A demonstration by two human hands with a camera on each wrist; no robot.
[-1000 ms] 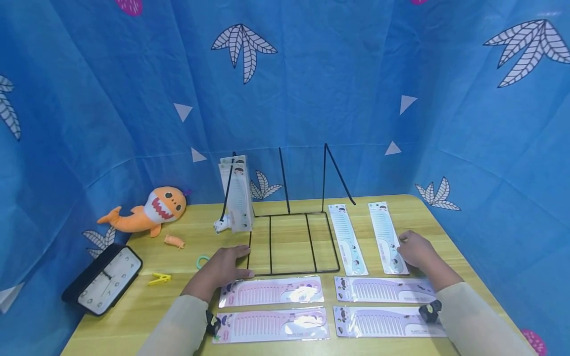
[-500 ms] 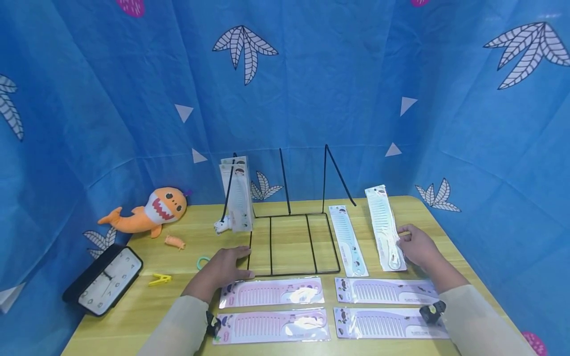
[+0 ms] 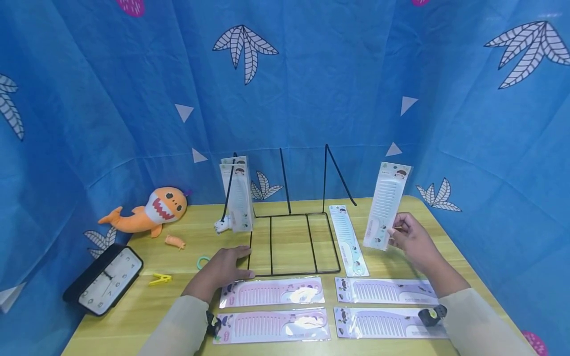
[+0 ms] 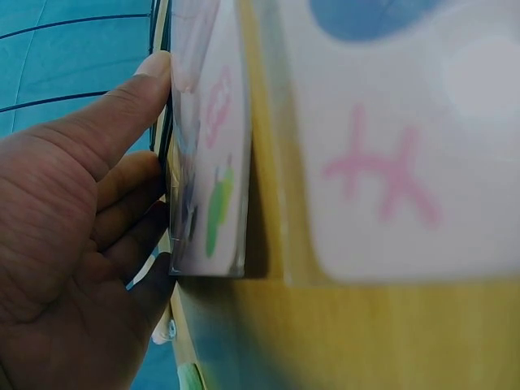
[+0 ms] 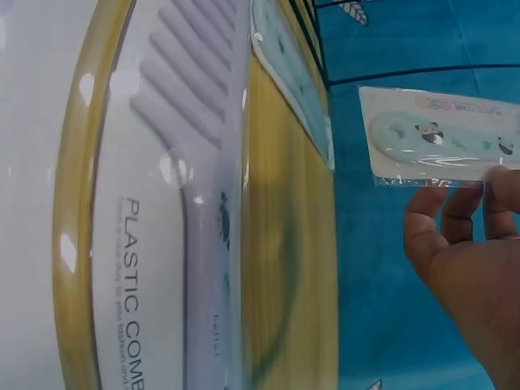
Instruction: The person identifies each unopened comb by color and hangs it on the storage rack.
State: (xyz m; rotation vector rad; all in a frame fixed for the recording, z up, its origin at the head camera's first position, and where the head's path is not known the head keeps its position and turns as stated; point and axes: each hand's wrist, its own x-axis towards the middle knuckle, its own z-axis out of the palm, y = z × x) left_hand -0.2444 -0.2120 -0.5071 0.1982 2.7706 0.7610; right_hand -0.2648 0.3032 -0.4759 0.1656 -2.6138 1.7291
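Observation:
In the head view, my right hand (image 3: 414,242) pinches a packaged light-green comb (image 3: 386,205) near its lower right edge, holding it upright above the table's right side. The right wrist view shows the handle end of this packaged comb (image 5: 443,138) between thumb and fingers. My left hand (image 3: 224,267) rests at the front left corner of a black wire rack (image 3: 270,247), with thumb and forefinger spread against the wire. Two packaged combs (image 3: 240,198) stand in the rack's left end. Another packaged green comb (image 3: 349,240) lies right of the rack.
Two pink packaged combs (image 3: 271,291) and two purple ones (image 3: 385,290) lie along the front. To the left are an orange shark toy (image 3: 162,210), a clock (image 3: 109,279), a yellow clip (image 3: 160,279), a green ring (image 3: 202,262) and a small orange figure (image 3: 174,241).
My right hand has picked the right-hand green packaged comb off the table, raised it and tilted it upright, with its top leaning right. My left hand has stayed at the rack's corner.

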